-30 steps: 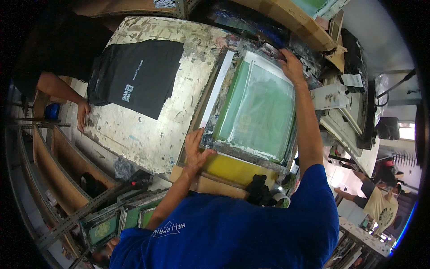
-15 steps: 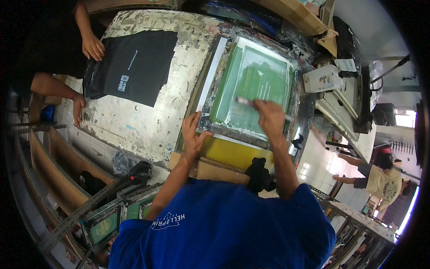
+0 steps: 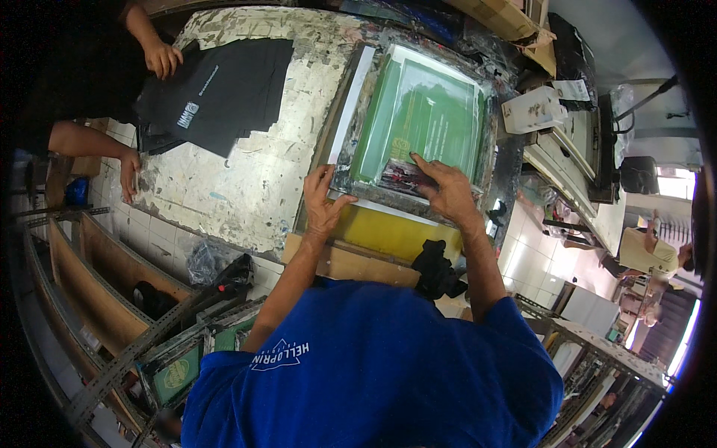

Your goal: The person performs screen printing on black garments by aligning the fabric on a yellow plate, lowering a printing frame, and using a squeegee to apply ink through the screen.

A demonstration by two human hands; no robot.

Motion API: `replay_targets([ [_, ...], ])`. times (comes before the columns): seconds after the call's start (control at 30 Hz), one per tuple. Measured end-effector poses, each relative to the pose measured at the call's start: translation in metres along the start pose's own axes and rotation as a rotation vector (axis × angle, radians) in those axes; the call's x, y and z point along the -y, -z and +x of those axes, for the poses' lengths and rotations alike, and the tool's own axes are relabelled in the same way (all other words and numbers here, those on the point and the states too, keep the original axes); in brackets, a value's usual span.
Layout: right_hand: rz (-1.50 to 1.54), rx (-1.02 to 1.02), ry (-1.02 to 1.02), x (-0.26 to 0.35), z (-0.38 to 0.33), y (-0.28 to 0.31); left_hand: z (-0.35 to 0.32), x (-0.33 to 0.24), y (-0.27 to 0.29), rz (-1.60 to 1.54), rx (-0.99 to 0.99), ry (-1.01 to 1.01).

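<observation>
Head view: right of centre, the right hand (image 3: 450, 196) grips an ink-stained scraper (image 3: 399, 177) on a green screen (image 3: 441, 112) — near its lower edge. The left hand (image 3: 323, 205), thumb and fingers spread, touches the frame's (image 3: 342, 180) lower-left corner. Upper left — a co-worker's hand (image 3: 163, 58) beside black fabric (image 3: 243, 82).

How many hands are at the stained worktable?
4: left hand at a corner of the green screen; right hand on the squeegee; a co-worker's upper hand by the black sheets, lower hand at the table's left edge.
</observation>
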State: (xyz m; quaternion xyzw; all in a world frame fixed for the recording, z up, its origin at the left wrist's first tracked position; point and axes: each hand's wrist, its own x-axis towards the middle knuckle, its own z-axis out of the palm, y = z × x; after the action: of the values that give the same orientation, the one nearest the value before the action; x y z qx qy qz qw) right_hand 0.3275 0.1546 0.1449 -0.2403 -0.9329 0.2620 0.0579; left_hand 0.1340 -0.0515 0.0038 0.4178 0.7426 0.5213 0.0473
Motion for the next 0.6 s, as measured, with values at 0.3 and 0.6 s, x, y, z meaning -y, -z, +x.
replay_targets([
  [0.3, -0.23, -0.053, -0.111, -0.035, 0.009, -0.05, 0.002, 0.006, 0.004, 0.138, 0.074, -0.004],
  [0.6, -0.367, -0.302, -0.03, -0.158, 0.165, -0.002, 0.0, -0.01, 0.013, 0.133, 0.106, 0.06],
])
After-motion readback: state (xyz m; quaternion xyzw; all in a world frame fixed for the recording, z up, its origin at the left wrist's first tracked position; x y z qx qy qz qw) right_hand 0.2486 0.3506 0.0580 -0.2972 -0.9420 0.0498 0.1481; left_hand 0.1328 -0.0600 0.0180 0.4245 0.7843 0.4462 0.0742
